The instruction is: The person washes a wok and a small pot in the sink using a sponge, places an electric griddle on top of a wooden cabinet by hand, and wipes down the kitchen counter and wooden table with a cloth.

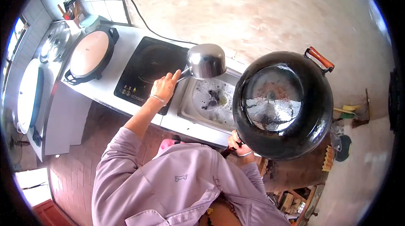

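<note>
My left hand (pixel 165 87) is wrapped round the handle of a shiny metal ladle (pixel 206 61), whose bowl hangs over the back left part of the sink (pixel 185 107). Foamy water with dark bits lies in the basin. On the right, my right hand (pixel 237 143) grips the handle of a large black wok (pixel 287 141), held tilted up beside the sink. The wok's wet, glossy underside faces me, and a wooden grip (pixel 320 57) sticks out at its far end. Part of my right hand is hidden behind the wok's edge.
A black induction cooktop (pixel 147 67) is set in the white counter left of the sink. Further left stand a round electric pan (pixel 89 53), glass lids (pixel 59 44) and a utensil holder (pixel 73 23). A black cable (pixel 143 20) runs along the wall. Wooden pieces (pixel 289 202) lie low at right.
</note>
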{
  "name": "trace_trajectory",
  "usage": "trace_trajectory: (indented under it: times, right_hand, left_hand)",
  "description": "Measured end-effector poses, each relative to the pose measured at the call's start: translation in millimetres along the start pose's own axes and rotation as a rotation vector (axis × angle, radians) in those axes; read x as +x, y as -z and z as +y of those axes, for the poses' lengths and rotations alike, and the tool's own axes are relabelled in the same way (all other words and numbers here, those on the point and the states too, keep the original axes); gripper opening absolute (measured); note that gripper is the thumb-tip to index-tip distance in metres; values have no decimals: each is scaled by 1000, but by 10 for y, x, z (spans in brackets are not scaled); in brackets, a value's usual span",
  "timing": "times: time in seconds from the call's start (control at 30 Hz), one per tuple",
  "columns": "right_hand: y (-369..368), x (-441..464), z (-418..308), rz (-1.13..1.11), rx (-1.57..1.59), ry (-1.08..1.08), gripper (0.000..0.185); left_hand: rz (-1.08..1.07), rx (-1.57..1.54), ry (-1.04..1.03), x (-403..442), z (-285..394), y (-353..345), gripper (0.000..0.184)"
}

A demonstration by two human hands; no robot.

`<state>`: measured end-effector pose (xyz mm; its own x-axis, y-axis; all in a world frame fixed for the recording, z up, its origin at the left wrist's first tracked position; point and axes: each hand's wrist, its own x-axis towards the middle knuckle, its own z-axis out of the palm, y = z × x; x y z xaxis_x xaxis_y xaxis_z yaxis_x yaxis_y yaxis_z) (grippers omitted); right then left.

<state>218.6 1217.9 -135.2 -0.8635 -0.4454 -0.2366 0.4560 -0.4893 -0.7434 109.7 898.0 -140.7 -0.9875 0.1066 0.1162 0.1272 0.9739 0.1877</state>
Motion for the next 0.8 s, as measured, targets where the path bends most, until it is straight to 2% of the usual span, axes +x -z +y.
trace_trajectory:
  times: [0.07, 0.17, 0.27, 0.33, 0.37, 0.4, 0.47, 0.5, 0.53, 0.6, 0.8]
  right_hand:
    - [-11, -23, -13, -89, -44, -13, 44]
    - [18, -57, 5, -104, -77, -5, 44]
    - [27, -78, -12, -33, -48, 25, 44]
    - [93, -111, -50, -14, 37, 30, 43]
    - [169, -178, -77, -5, 53, 67, 43]
    - [219, -227, -92, 8, 70, 103, 42]
    - [334, -313, -141, -49, 73, 108, 40]
    - [321, -363, -193, -2, 81, 117, 39]
    - [333, -411, -236, 46, 90, 126, 39]
    - [443, -503, -286, 20, 118, 146, 38]
    - [715, -824, -409, 33, 197, 170, 36]
  left_hand:
    - [42, 1, -36, 8, 2, 10, 43]
    - [58, 27, -66, 14, 9, 3, 45]
    - [106, 18, -91, 19, 86, -23, 44]
    - [-11, -270, -20, 13, 191, -37, 39]
    - [-11, -442, -103, 0, 274, -106, 33]
    - [-15, -438, -111, -7, 335, -166, 33]
    - [-626, -1171, 249, -27, 481, -234, 32]
    - [-606, -1299, 241, -112, 545, -237, 37]
    - [-617, -1297, 234, -185, 603, -295, 37]
    - [-735, -1656, 257, -321, 741, -399, 37]
    - [-916, -1859, 248, -443, 1207, -617, 41]
